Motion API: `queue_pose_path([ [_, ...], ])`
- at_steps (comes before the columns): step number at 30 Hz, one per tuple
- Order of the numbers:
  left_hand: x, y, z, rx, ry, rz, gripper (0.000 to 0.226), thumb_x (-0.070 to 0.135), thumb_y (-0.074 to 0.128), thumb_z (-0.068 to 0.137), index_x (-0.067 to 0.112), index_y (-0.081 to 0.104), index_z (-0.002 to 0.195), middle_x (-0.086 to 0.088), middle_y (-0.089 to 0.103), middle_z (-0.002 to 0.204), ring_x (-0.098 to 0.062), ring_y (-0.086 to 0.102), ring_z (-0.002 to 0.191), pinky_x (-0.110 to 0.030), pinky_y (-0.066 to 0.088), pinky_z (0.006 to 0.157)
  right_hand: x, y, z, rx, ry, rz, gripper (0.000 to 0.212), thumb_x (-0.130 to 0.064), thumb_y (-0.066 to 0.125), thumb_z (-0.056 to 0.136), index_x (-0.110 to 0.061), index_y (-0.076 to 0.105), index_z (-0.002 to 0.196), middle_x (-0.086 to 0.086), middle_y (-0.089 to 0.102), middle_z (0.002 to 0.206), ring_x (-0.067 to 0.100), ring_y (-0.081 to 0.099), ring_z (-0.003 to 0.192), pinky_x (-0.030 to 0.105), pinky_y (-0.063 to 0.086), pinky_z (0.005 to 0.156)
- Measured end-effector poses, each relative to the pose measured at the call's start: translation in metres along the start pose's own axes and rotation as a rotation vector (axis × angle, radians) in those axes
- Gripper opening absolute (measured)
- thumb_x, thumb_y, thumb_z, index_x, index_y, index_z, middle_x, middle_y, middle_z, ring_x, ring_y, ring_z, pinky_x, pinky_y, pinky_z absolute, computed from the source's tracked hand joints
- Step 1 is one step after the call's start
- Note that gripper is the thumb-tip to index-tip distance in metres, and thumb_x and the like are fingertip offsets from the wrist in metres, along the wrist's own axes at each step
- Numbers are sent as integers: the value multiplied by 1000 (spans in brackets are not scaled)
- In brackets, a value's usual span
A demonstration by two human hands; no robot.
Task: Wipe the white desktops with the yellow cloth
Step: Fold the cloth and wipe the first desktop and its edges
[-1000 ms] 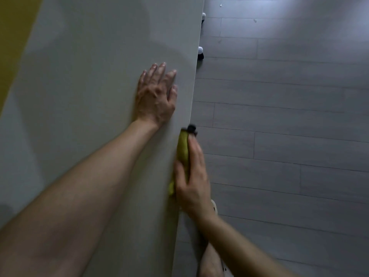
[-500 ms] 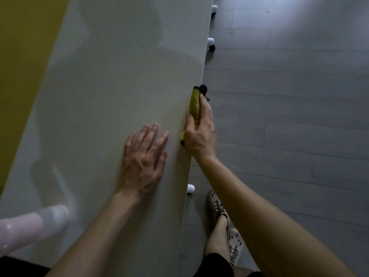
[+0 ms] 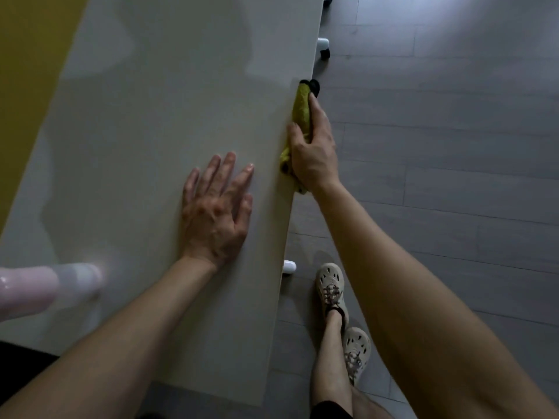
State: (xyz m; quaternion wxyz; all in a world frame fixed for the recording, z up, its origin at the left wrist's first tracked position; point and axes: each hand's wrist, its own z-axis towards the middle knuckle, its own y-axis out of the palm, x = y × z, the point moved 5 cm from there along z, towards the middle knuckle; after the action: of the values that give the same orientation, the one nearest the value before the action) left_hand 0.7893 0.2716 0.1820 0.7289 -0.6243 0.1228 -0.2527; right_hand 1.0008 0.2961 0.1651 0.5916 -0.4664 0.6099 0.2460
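The white desktop (image 3: 157,122) fills the left and middle of the head view, its right edge running up the frame. My right hand (image 3: 313,152) grips the yellow cloth (image 3: 302,108) against that right edge, thumb on the top surface and fingers down the side. The cloth is bunched lengthwise along the edge, a dark bit showing at its far tip. My left hand (image 3: 216,207) lies flat on the desktop with fingers spread, a short way left of the right hand.
A pale pink bottle-like object (image 3: 45,285) lies at the desktop's near left. White desk legs with castors (image 3: 323,46) stand under the right edge. Grey plank floor (image 3: 453,146) spreads to the right, with my feet in beige clogs (image 3: 332,288). A yellow surface (image 3: 27,71) borders the far left.
My right hand slid the cloth along the desk's right edge away from me. My left hand stayed flat on the top. The view dropped back, bringing the pink object and my feet into sight.
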Motion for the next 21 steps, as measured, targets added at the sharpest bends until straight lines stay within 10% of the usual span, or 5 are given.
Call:
queue_pose_path([
  [5,-1,1,-2,14,-5,-3,55,44,45,107,34,51,160,-2,37,174,-24,33,162,-56,23,130,19,6,-149,1,-50,-9,70,-24,58,105,-26,34,170,-8,34,175,-1,30,158,15,25,124],
  [10,2,-1,-2,10,-10,-9,54,43,45,107,33,51,160,-2,37,174,-24,32,162,-54,21,131,26,2,-222,-98,-64,-77,75,-28,59,102,-33,28,170,-17,24,177,-17,20,154,5,21,120],
  [16,1,0,-2,22,0,-1,54,44,43,108,33,50,160,-3,37,174,-24,32,162,-54,21,132,1,1,-49,22,-24,-19,73,-27,56,101,-23,33,170,2,36,173,21,35,159,50,33,130],
  [21,1,1,-3,18,-6,10,54,43,44,107,35,49,161,-2,36,174,-24,32,162,-54,20,132,14,7,-108,25,-26,-2,70,-22,58,105,-26,33,170,-4,36,174,15,36,159,40,34,129],
])
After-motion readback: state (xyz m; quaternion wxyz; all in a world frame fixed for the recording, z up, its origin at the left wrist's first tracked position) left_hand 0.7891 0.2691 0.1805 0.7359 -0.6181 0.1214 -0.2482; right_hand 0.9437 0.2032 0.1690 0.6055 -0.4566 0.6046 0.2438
